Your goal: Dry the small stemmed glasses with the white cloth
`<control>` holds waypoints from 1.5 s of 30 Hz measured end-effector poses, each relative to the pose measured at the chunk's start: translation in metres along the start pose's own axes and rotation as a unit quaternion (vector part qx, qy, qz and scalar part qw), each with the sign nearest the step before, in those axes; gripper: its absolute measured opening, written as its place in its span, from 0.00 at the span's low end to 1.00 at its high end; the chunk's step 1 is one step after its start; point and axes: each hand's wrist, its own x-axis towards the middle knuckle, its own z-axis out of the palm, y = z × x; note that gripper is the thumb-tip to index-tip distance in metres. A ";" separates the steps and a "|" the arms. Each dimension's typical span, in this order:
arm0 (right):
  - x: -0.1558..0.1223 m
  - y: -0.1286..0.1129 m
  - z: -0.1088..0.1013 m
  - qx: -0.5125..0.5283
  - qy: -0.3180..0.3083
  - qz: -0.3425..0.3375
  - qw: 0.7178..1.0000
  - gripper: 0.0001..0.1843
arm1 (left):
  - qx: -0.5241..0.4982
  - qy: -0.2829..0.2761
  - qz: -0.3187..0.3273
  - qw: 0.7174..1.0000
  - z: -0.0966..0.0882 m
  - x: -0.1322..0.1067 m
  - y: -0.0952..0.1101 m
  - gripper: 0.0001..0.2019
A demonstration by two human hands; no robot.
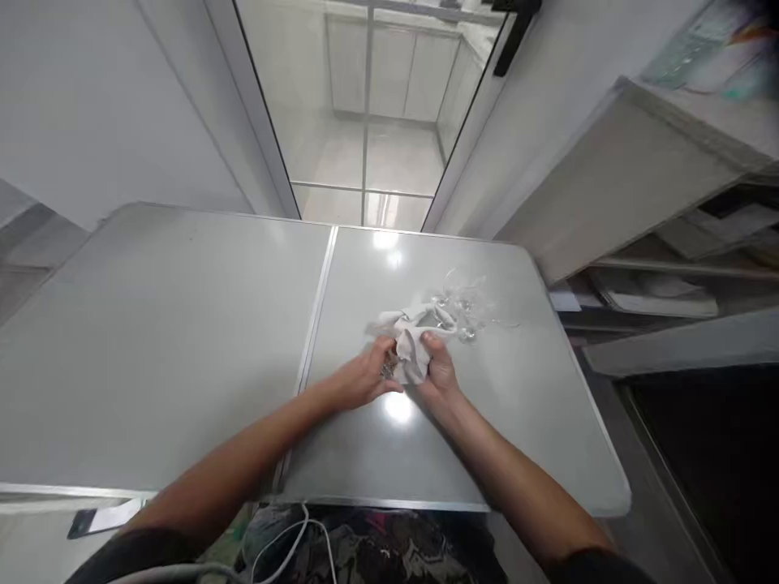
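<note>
white cloth (415, 341) between both hands (442, 375), above table (231, 324)

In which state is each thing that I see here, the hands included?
White cloth: crumpled, held off-flat
Left hand: curled around a shiny item, details unclear
Right hand: gripping the cloth
Clear, shiny bundle: lying loosely on the table
Table: opened flat
Glass door: see-through, apparently shut

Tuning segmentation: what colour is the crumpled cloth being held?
The cloth is plain off-white, no pattern visible; shows best in the head view.
</note>
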 end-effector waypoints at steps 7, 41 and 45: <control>-0.005 0.006 0.013 -0.045 0.033 -0.065 0.996 0.15 | -0.039 0.009 0.018 0.999 -0.001 -0.004 0.004 0.32; -0.012 0.010 0.024 -0.150 0.060 -0.035 0.986 0.15 | 0.041 0.057 0.026 0.997 0.003 -0.009 -0.007 0.36; -0.010 0.010 0.023 -0.172 0.058 -0.025 0.983 0.15 | 0.027 0.103 0.059 0.993 -0.009 -0.005 -0.002 0.33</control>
